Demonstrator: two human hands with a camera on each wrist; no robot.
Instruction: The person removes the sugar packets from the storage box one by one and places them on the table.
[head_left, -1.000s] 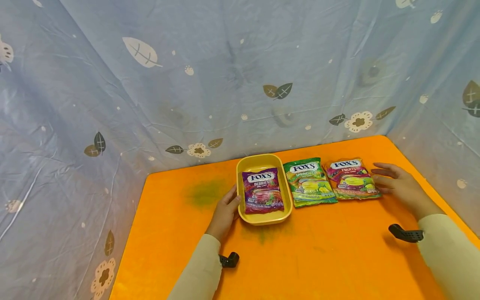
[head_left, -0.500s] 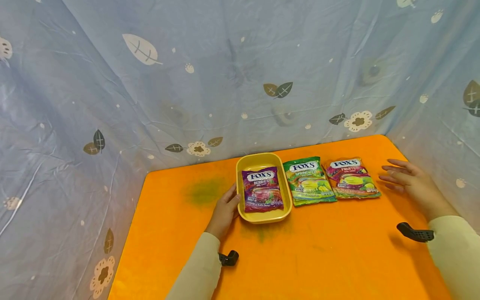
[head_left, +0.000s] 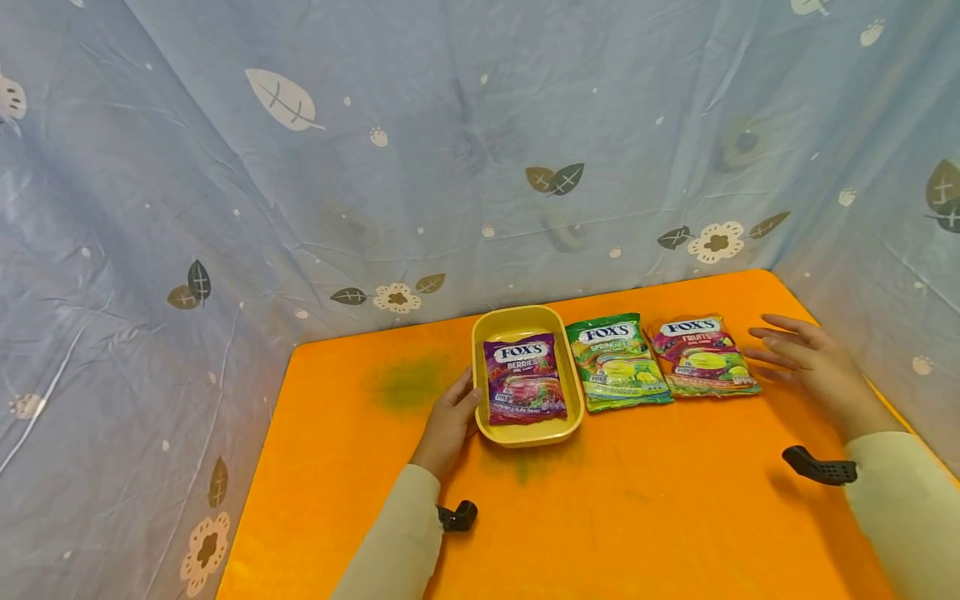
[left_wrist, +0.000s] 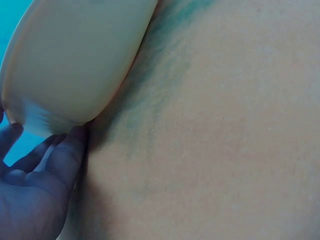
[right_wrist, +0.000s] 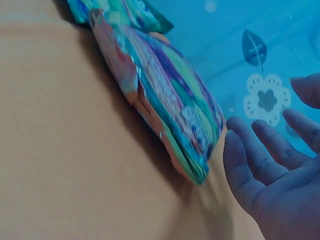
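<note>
Berries bag [head_left: 525,380] in tray [head_left: 525,435] | Spring Tea bag [head_left: 619,363] right of tray | Fruits bag [head_left: 703,358] farthest right

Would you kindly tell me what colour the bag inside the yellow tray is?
The Berries bag is mainly purple; the head view shows it best.

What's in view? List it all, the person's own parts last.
Curtain: count unclear, blue, leaf-printed, behind and either side
Table: 1, orange, before the curtain
Stains: at least 2, green, on the table
Tray: 1, yellow, on the table
Berries packet: 1, purple, inside the tray
Spring Tea packet: 1, green, right of the tray
Fruits packet: 1, red and orange, right of the Spring Tea packet
Wrist devices: 2, black, one at each wrist
Sleeves: 2, pale, on forearms
Left hand: 1, bare, fingers touching the tray's left side
Right hand: 1, bare, beside the Fruits packet
</note>
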